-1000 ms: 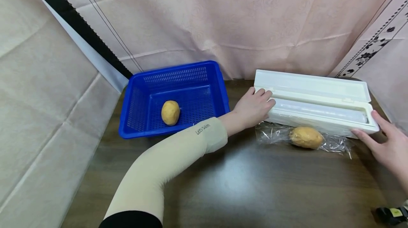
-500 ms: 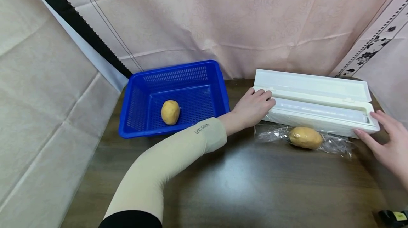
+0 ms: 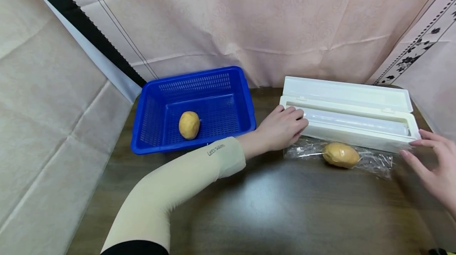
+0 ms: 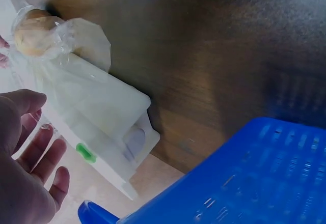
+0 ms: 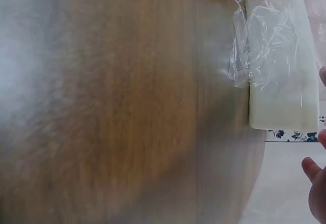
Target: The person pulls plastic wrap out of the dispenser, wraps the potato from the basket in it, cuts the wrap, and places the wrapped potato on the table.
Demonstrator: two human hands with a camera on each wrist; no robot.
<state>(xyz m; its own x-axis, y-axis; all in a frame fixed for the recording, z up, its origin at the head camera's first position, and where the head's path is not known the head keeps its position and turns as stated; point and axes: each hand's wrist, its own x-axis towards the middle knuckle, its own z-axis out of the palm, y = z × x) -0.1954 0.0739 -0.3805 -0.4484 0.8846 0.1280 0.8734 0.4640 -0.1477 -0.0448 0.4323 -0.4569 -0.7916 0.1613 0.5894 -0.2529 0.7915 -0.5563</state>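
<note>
A long white cling film box [image 3: 356,134] lies with its lid [image 3: 345,92] raised, the film roll [image 3: 356,120] inside. My left hand [image 3: 285,128] is at its left end, knuckles up in the head view. In the left wrist view, this hand's loosely bent fingers [image 4: 48,158] have a gap to the thumb, with clear film close by. My right hand [image 3: 434,164] has its fingers spread at the box's right end, fingertips right at the corner. In front of the box lies a potato [image 3: 341,155] wrapped in cling film [image 3: 375,162], its ends crumpled.
Left of the box stands a blue plastic basket [image 3: 139,136] holding one bare potato [image 3: 189,125]. My left forearm crosses its front right corner. A pink cloth [image 3: 285,17] hangs behind the brown wooden table [image 3: 256,207].
My left hand has slid slightly down over the box's left end. My right hand has drawn a little right, its fingers spreading. The box and wrapped potato have stayed nearly in place.
</note>
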